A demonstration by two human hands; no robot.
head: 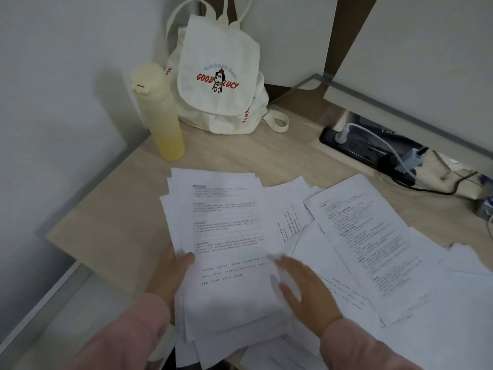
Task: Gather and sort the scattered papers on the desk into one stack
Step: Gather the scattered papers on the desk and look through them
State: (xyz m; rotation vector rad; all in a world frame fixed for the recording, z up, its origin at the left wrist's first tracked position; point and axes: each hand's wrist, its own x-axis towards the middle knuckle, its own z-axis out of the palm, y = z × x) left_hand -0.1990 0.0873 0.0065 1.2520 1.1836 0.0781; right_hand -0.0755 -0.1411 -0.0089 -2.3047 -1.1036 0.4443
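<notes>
A loose stack of printed white papers (226,231) lies in front of me on the light wooden desk (112,231). My left hand (170,271) grips the stack's left edge, thumb on top of the top sheet. My right hand (306,289) lies flat on the stack's right side, fingers spread, holding nothing. More printed sheets (373,241) are scattered to the right, overlapping each other and reaching the desk's right side. Another sheet (282,353) pokes out below my right wrist. Both sleeves are pink.
A pale yellow bottle (160,113) stands at the back left, beside a white canvas backpack (218,76) leaning in the corner. A black power strip (368,153) with plugs and cables lies at the back right. The desk's left edge drops to the floor.
</notes>
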